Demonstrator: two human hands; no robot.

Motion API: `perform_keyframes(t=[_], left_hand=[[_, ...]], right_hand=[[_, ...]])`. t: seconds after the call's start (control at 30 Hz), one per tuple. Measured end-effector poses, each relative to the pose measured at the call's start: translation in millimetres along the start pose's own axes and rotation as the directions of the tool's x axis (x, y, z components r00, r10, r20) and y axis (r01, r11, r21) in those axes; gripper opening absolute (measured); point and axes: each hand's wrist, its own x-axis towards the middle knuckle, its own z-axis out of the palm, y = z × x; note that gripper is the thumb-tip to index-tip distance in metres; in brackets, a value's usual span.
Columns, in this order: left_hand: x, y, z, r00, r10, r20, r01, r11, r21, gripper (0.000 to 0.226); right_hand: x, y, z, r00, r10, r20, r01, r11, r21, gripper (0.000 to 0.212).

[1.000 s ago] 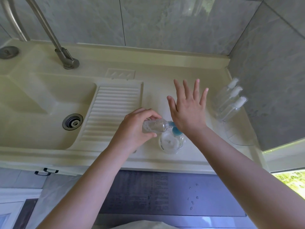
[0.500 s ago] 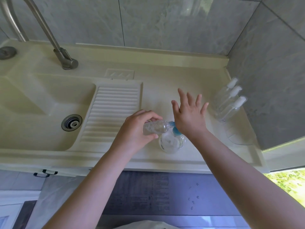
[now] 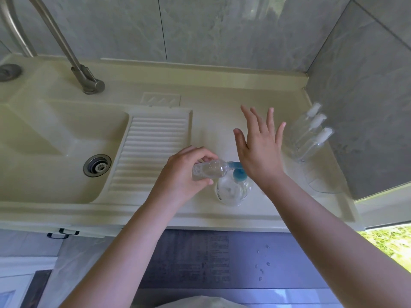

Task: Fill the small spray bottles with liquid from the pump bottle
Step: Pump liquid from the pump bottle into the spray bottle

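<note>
My left hand (image 3: 184, 174) grips a small clear spray bottle (image 3: 209, 171) without its cap, held on its side with its mouth at the blue spout of the pump bottle (image 3: 233, 187). That clear pump bottle stands on the counter near the front edge. My right hand (image 3: 260, 150) is over the blue pump head, palm down, its fingers straight and spread. The palm hides part of the pump head. Three capped small spray bottles (image 3: 311, 134) stand in a row by the right wall.
A cream sink basin (image 3: 55, 152) with a drain (image 3: 97, 168) and a ribbed washboard (image 3: 151, 152) lies to the left. A metal faucet (image 3: 89, 83) rises at the back left. A clear lid-like piece (image 3: 322, 181) lies near the right wall. Grey tiled walls close in the back and right.
My right hand dipped onto the pump head half a second ago and has risen again with the fingers spread. My left hand keeps the small bottle at the spout.
</note>
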Motion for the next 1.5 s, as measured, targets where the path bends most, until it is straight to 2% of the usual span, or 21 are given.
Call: perform_keyframes(t=[0.1,0.27,0.33,0.43,0.63,0.73,0.9,1.03,1.2,1.23,1.33,1.5], left_hand=[[-1,1,3,1.000,-0.003,0.005,0.003,1.000,0.005,0.050],[0,2,4,1.000,0.002,0.007,-0.002,1.000,-0.010,0.050],[0,2,3,1.000,0.003,0.004,-0.003,1.000,-0.007,0.051],[0,1,4,1.000,0.010,0.006,-0.010,1.000,0.007,0.051],[-1,1,4,1.000,0.017,0.003,-0.017,1.000,-0.003,0.050],[0,1,5,1.000,0.026,0.014,-0.026,1.000,0.002,0.051],[0,3,4,1.000,0.015,0.018,-0.015,1.000,-0.003,0.050],[1,4,4,1.000,0.019,0.016,-0.019,1.000,0.008,0.050],[1,5,3,1.000,0.027,0.011,-0.027,1.000,0.014,0.050],[1,5,3,1.000,0.027,0.008,-0.027,1.000,0.016,0.050],[1,5,4,1.000,0.028,0.010,-0.028,0.999,0.024,0.050],[0,6,2,0.999,0.035,0.013,-0.035,0.999,0.009,0.049]], right_hand=[[-6,0,9,0.984,0.108,0.144,-0.102,0.994,-0.045,0.049],[3,-2,-2,0.995,0.062,0.077,-0.049,0.987,-0.155,0.054],[0,-5,1,0.993,0.069,0.100,-0.057,0.991,-0.119,0.052],[-6,-3,8,0.963,0.159,0.218,-0.163,0.987,-0.001,0.051],[0,0,0,0.959,0.133,0.251,-0.147,0.988,0.041,0.054],[-5,0,5,0.910,0.214,0.355,-0.260,0.962,0.088,0.053],[-3,4,-1,0.956,0.154,0.248,-0.161,0.987,0.008,0.058],[-10,2,4,0.889,0.274,0.367,-0.331,0.938,0.100,0.055],[-5,2,-3,0.951,0.181,0.251,-0.178,0.983,-0.036,0.059],[-6,2,-2,0.939,0.196,0.283,-0.196,0.980,-0.030,0.058],[-8,2,2,0.835,0.300,0.461,-0.358,0.933,0.041,0.058],[-1,3,-6,0.839,0.282,0.466,-0.284,0.956,-0.068,0.068]])
